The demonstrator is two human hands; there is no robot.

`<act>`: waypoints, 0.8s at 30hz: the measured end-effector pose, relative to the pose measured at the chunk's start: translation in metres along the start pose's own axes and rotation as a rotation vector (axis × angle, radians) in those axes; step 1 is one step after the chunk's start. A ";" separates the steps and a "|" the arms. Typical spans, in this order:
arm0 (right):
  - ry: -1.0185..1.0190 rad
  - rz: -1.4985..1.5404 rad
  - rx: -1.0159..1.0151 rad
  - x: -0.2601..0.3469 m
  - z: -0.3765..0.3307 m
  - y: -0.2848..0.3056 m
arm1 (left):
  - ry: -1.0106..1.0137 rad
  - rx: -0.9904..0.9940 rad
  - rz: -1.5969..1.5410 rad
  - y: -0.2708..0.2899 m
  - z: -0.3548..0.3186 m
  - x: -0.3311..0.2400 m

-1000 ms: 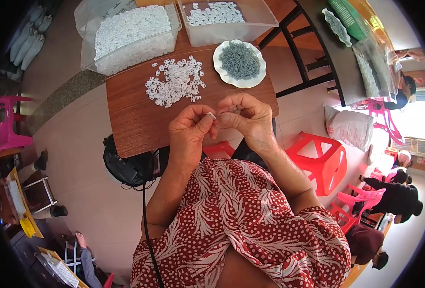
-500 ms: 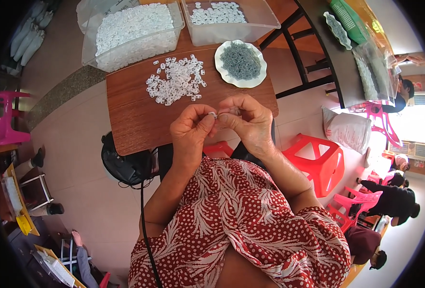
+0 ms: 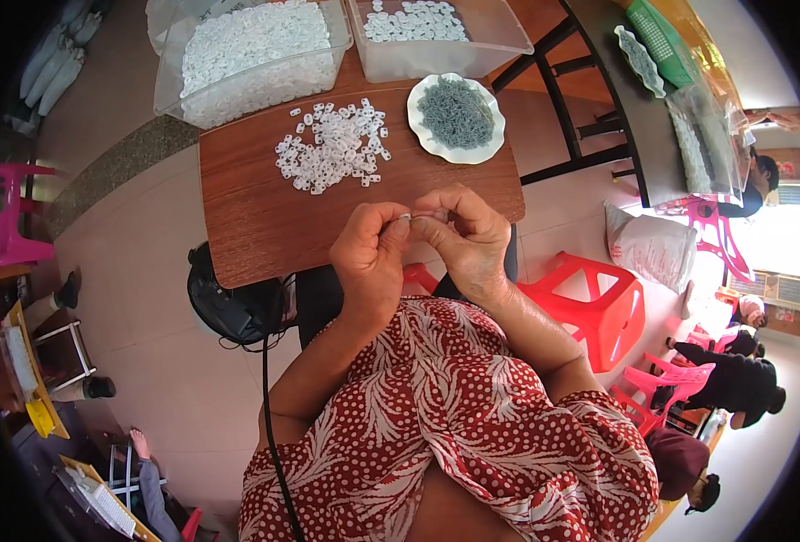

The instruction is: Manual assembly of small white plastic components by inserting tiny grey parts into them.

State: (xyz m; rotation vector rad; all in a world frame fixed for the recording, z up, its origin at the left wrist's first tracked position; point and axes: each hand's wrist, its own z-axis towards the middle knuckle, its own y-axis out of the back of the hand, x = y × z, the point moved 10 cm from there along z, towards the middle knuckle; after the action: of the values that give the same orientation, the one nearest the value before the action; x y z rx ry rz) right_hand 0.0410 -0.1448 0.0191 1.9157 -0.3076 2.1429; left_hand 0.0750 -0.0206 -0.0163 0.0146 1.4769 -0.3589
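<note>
My left hand (image 3: 371, 262) and my right hand (image 3: 469, 242) meet just past the near edge of the brown wooden table (image 3: 255, 226). Between the left thumb and forefinger sits a small white plastic piece (image 3: 405, 217). The right fingertips are pinched right beside it, and whatever they grip is too small to make out. Farther off lies a loose pile of small white plastic pieces (image 3: 332, 149), each with holes. To its right, a white scalloped dish (image 3: 424, 144) holds many tiny grey parts (image 3: 457, 113), too small to name.
Two clear bins, one at the far left (image 3: 265, 95) and one at the far right (image 3: 436, 61), hold more white pieces. A red stool (image 3: 612, 316) stands right of me, a black bag (image 3: 228, 303) left of the table. Other people sit at the right side; a black cable (image 3: 269, 406) runs down my left.
Both hands have shifted slightly, with the left one turned more upright. The right fingertips remain close against the small white piece. The pile and dish look unchanged.
</note>
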 end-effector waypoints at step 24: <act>0.139 -0.357 0.022 -0.021 0.012 -0.007 | 0.314 -0.050 -0.271 0.007 0.004 0.039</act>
State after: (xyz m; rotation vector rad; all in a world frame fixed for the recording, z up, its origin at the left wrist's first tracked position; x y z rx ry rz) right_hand 0.0565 -0.1424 -0.0004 1.6706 0.0802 2.0284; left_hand 0.0826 -0.0234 -0.0551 -0.1779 1.8043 -0.5576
